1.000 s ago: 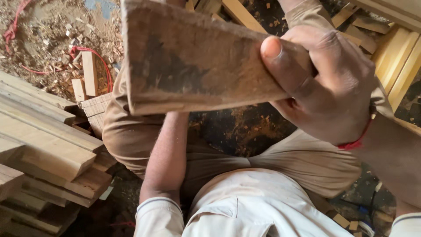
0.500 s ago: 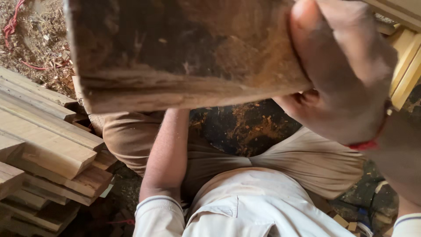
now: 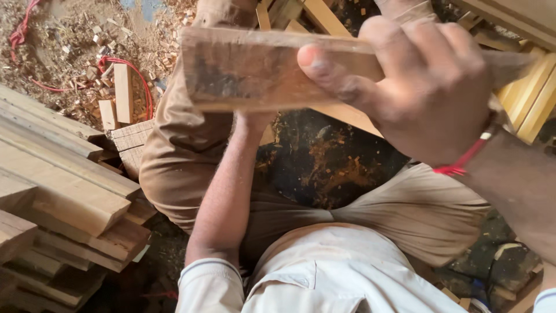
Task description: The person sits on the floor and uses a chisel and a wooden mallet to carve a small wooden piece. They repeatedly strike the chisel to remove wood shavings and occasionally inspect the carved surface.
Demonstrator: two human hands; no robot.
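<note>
Wooden block [image 3: 255,69]: a flat, dark-stained piece of wood is held up close to the camera, above the lap, lying roughly level across the upper part of the view; its left end is free, its right end is covered by the right hand.
Right hand [image 3: 428,87]: wrapped over the right end of the wooden block; the thumb is pressed along the near face and the fingers [image 3: 440,43] are curled over the top edge, closed firmly on the wood. A red thread [image 3: 463,159] is worn at the wrist.
Left hand: hidden behind the wooden block; only the forearm [image 3: 226,185] is seen rising to the underside of the block. Whether its fingers are spread or closed cannot be told.
Legs: tan trousers [image 3: 174,156] are seen, knees apart, with dark ground and sawdust [image 3: 324,168] between them.
Plank stack [image 3: 63,191]: pale sawn planks are piled at the left, just beside the left knee.
Offcuts [image 3: 121,93]: short wood pieces are lying on shavings at the upper left, with a red cord [image 3: 136,72] looped beside them.
Timber at right [image 3: 530,93]: pale yellow lengths are seen behind the right hand.
</note>
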